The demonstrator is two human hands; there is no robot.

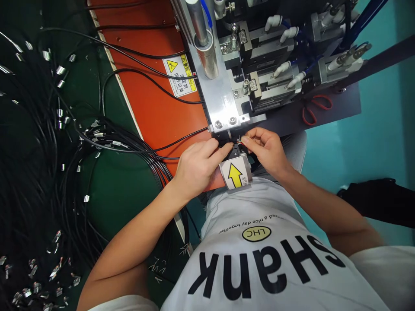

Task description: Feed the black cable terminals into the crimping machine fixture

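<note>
My left hand [198,167] is closed at the front end of the machine, its fingertips resting by a small black fixture [236,152]. A black cable [170,158] runs in under this hand; the palm hides the rest. From the other side, my right hand [268,152] pinches thin coloured wires [239,140], red and pale, at the fixture. The fingertips of both hands are close together there. Just below them sits a metal block with a yellow arrow label [235,175]. Fingers partly cover the exact contact with the wires.
Above the hands stands a metal plate [223,101] with pneumatic cylinders [275,52]. Left of it, more black cables cross an orange panel [152,110] with a warning label [180,75]. Cable bundles with metal ends [106,136] lie on a green surface [119,185]. Red-handled scissors [316,108] lie right.
</note>
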